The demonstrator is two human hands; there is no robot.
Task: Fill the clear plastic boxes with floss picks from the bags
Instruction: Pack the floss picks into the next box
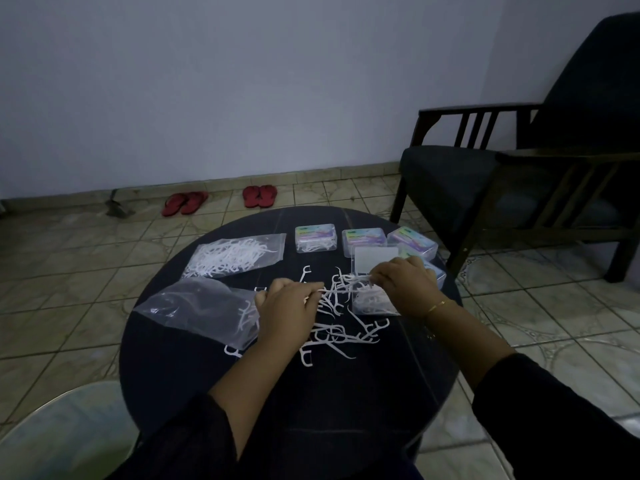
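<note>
Loose floss picks [341, 327] are lying scattered on the bench [346, 403] between both hands; light, stiff and likely to tangle, they are best pinched by the handles. The left hand [289, 306] is pinching a pick, the right hand [403, 280] is gripping several over the open clear box [375, 299]. A near-empty bag [201, 306] is lying left of the left hand.

Hands sorting floss picks on a round dark table [311, 403]

The left hand [287, 306] and right hand [403, 282] pinch picks over the loose pile [341, 327]; the open box [375, 292] beneath looks partly filled, though dimly lit.
</note>
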